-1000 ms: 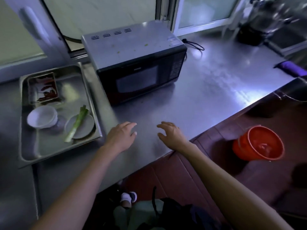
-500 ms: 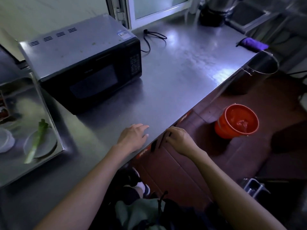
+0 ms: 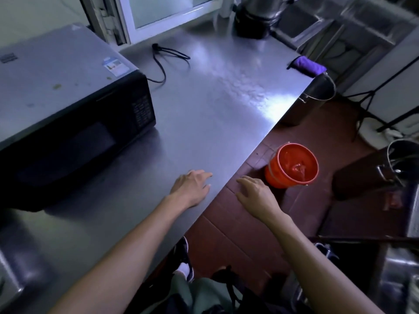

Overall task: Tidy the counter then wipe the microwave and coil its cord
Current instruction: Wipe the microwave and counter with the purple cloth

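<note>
A black microwave (image 3: 68,114) with a grey top stands at the left on the steel counter (image 3: 215,105). Its black cord (image 3: 165,62) lies loose on the counter behind its right side. A purple cloth (image 3: 308,65) rests at the counter's far right corner. My left hand (image 3: 192,186) hovers palm down over the counter's front edge, fingers apart, holding nothing. My right hand (image 3: 256,196) is beyond the edge, above the floor, fingers spread and empty.
An orange bucket (image 3: 292,166) holding water stands on the red tiled floor to the right of my right hand. A steel pot (image 3: 317,91) sits below the counter's far corner. A dark pot (image 3: 256,17) stands at the back. More steel pots (image 3: 403,159) are at the right.
The view has swung to the right; the tray with dishes has left the frame. My right hand moved off the counter's edge to above the floor, nearer the orange bucket.
</note>
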`<act>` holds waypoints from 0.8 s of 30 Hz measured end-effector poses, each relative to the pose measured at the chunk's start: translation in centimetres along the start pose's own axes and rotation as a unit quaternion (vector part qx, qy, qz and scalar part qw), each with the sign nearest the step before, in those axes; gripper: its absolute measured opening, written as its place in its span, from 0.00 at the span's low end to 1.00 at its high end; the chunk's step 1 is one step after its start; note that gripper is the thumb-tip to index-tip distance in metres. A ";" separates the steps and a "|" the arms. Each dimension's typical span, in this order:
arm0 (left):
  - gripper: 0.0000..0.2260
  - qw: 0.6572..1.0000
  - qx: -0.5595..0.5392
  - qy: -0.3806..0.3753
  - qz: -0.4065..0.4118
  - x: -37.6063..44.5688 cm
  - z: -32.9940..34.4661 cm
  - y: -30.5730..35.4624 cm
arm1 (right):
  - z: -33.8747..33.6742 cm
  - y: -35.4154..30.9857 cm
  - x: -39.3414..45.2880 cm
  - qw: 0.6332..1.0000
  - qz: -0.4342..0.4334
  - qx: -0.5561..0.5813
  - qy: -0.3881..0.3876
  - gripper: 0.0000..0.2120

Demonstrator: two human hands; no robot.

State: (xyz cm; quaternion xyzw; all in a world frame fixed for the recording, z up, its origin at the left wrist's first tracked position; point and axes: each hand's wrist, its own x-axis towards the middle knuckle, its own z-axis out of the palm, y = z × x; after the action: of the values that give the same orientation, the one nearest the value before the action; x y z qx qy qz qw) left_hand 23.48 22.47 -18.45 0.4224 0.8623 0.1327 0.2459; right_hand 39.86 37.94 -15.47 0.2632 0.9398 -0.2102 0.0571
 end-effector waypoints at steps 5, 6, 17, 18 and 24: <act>0.20 0.999 0.015 -0.021 0.045 4.5 -0.5 2.4 | -1.6 2.6 1.1 0.998 0.056 0.002 0.015 0.19; 0.19 0.998 0.017 -0.027 0.058 5.2 -0.3 3.2 | -1.7 3.6 1.0 0.997 0.072 0.004 0.015 0.21; 0.18 0.987 0.055 -0.063 0.137 17.2 0.6 15.2 | -5.7 18.5 2.4 0.986 0.159 0.032 0.025 0.24; 0.19 0.985 0.069 -0.073 0.141 18.5 0.5 16.7 | -6.6 19.9 2.9 0.986 0.160 0.035 0.034 0.24; 0.19 0.977 0.119 -0.085 0.152 25.3 0.5 23.7 | -10.7 27.9 5.6 0.982 0.165 0.068 0.069 0.23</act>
State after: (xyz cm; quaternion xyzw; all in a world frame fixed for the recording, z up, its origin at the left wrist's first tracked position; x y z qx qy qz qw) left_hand 26.23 56.96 -16.48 0.5846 0.7736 0.0287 0.2428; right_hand 49.53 66.70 -17.16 0.4316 0.8688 -0.2427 0.0075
